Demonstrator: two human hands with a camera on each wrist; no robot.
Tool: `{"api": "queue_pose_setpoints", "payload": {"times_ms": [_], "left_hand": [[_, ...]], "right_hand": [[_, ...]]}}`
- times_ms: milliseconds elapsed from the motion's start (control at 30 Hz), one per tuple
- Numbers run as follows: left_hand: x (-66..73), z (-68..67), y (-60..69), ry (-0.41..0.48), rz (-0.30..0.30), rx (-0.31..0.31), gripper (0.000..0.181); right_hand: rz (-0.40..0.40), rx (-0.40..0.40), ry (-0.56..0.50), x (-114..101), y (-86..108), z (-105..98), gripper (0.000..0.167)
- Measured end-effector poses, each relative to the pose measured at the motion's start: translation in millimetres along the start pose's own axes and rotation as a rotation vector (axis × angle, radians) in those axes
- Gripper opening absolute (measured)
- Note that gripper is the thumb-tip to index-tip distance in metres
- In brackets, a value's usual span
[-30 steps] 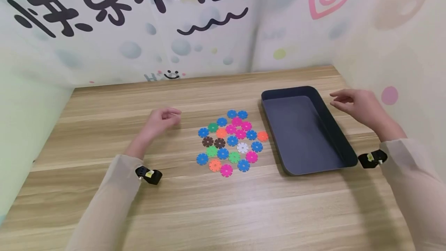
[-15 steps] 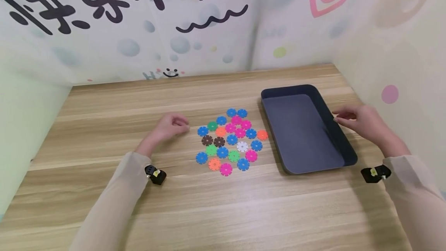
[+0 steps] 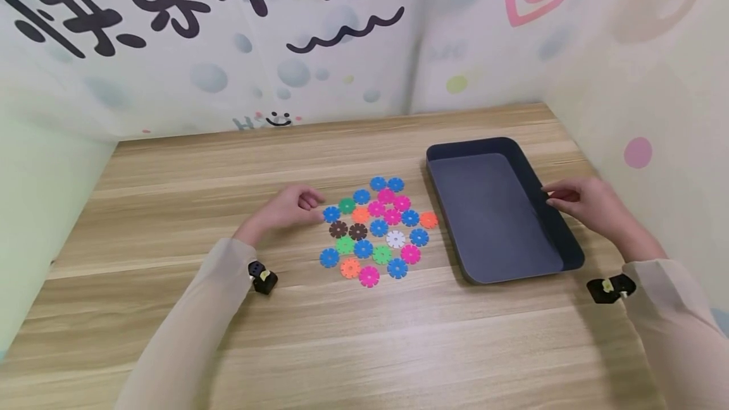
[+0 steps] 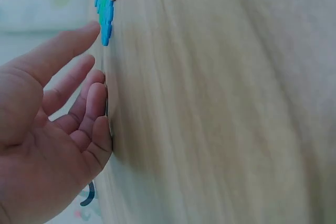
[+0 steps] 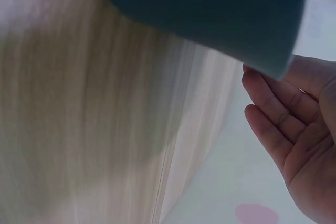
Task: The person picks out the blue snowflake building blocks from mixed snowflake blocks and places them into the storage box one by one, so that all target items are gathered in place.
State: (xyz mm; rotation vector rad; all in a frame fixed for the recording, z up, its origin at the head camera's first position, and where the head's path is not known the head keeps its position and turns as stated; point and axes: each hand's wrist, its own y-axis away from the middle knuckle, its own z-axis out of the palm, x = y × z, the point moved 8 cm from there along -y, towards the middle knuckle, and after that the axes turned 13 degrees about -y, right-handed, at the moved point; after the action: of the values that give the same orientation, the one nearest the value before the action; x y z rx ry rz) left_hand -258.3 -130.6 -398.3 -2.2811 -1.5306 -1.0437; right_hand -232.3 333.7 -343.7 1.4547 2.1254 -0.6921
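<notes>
With wood grain shown over the whole table (image 3: 342, 340), everything is laid out across it. To the right, a dark rectangular tray (image 3: 492, 226) is placed, nothing seen in it, long axis run from far left to near right. Two hands are extended, one per side. The right hand (image 3: 589, 206) is held just outside the tray, palm inward, fingertips at its right wall (image 3: 545, 215); whether the rim is pinched cannot be told. The left hand (image 3: 289, 207) is held low, side near the wood, fingers loosely bent, thumb reached out, nothing gripped. Between left hand and tray, flat notched discs (image 3: 376, 224) are spread in a roundish patch; the left hand is nearer, the right cut off by the tray. Smallest: one blue disc (image 3: 328, 214) at the patch's left edge, the left thumb placed just beside it, contact unclear.
</notes>
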Motion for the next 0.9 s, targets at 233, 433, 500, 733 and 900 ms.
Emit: {"api": "queue_pose_setpoints", "payload": {"times_ms": [233, 433, 500, 733, 900], "left_hand": [[6.5, 7.8, -6.1, -0.014, 0.072, -0.063, 0.04], [9.9, 9.1, -9.0, -0.014, 0.101, -0.084, 0.036], [10.6, 9.2, -9.3, -0.018, 0.1, -0.092, 0.036], [9.3, 10.3, -11.5, -0.028, 0.082, -0.116, 0.034], [9.0, 10.2, -11.9, -0.027, 0.074, -0.113, 0.034]], "right_hand": [[0.018, 0.0, 0.002, 1.1, -0.2, 1.2, 0.023], [0.039, 0.006, 0.015, 2.8, -0.2, 1.5, 0.024], [0.049, 0.005, 0.005, 3.0, -0.2, 1.7, 0.024], [0.064, 0.012, -0.018, 3.5, 0.7, 1.3, 0.024], [0.067, 0.022, -0.027, 4.3, 1.8, 1.3, 0.025]]}}
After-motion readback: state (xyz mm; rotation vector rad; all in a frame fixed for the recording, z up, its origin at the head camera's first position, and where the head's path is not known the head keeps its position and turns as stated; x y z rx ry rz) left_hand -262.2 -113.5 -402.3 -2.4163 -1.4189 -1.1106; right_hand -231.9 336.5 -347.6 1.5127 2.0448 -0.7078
